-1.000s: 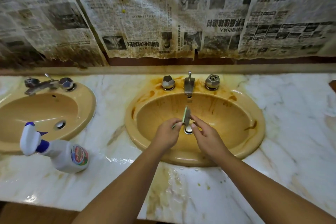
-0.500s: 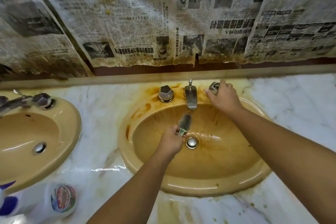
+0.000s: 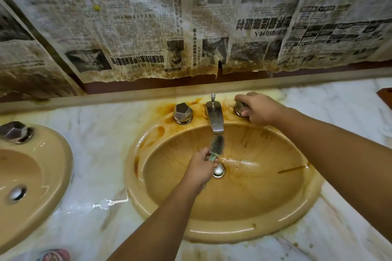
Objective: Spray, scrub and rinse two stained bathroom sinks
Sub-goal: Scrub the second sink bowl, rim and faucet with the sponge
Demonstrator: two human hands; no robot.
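Now the left hand (image 3: 201,165) pinches a sponge (image 3: 216,147) (blurred) under the faucet (image 3: 215,117); the right hand (image 3: 259,108) grips the tap knob (image 3: 239,109).

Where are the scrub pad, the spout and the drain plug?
scrub pad (image 3: 216,145), head view, its grey scouring face.
spout (image 3: 214,117), head view, middle of its metal top.
drain plug (image 3: 219,169), head view, its shiny cap.
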